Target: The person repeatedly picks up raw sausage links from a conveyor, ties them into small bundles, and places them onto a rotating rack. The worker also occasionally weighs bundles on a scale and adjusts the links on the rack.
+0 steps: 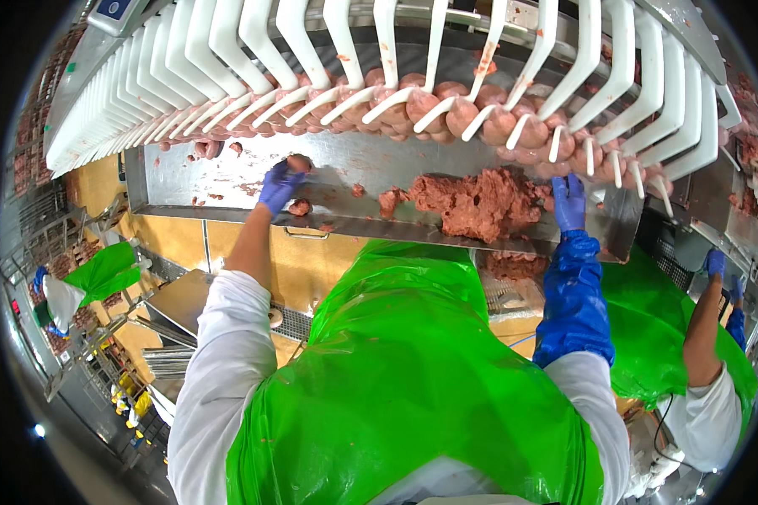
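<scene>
My left hand [281, 186], in a purple glove, is over the left part of a metal tray [195, 178], its fingers curled against a reddish-brown lump of meat [299, 163]. My right hand [569, 204], gloved alike and with a blue sleeve cover, is at the right side of the tray, fingers stretched forward just below a hanging row of pink sausage links [461, 116]. Its fingertips are close to the links; whether they touch I cannot tell. A heap of ground meat [488, 202] lies in the tray to the left of that hand.
White curved hooks [337, 42] carry the links above the tray's far side. Meat scraps [300, 207] lie near my left wrist. More ground meat [515, 265] is below the tray's near edge. A co-worker in a green apron [661, 324] stands at the right; another person [101, 273] is far left.
</scene>
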`<state>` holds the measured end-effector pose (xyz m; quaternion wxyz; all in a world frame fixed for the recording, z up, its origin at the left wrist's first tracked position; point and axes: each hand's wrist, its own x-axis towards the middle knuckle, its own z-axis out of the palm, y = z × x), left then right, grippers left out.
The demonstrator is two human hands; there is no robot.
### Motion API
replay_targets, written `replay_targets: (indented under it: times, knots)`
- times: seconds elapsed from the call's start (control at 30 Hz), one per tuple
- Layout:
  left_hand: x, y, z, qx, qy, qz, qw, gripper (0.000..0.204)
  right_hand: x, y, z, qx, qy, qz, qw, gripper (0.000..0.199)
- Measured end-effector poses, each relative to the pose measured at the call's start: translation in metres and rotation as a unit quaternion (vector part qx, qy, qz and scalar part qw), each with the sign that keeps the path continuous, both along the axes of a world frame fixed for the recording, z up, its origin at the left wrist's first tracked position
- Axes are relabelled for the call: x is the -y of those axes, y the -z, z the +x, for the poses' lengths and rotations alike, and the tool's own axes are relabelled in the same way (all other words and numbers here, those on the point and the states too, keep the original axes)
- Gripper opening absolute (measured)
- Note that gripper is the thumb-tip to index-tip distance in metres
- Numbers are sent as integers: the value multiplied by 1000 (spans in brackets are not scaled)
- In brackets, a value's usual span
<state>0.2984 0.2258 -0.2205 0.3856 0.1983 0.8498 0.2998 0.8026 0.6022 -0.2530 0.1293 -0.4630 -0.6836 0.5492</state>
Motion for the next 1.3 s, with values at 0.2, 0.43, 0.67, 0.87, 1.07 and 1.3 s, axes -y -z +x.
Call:
replay_targets:
  times: [0.2,0.43,0.67,0.87,1.07,1.3]
  knots:
    - [-100,21,184,118,114,108,981,77,85,20,-65,-37,-20,-22,999,44]
    - [-176,-49,245,40,399,223,888,104,94,11,-39,-214,-25,-273,937,47]
    - [-169,-84,275,-178,686,83,701,100,69,-12,11,119,54,-73,989,72]
    - [-79,-106,112,-190,365,-42,910,80,45,-10,3,211,-113,-187,953,91]
    - [8,10,44,149,210,-126,958,95,36,19,4,87,-138,-314,935,78]
    - [-153,31,227,173,208,76,960,83,69,-45,-41,-114,-43,-532,838,66]
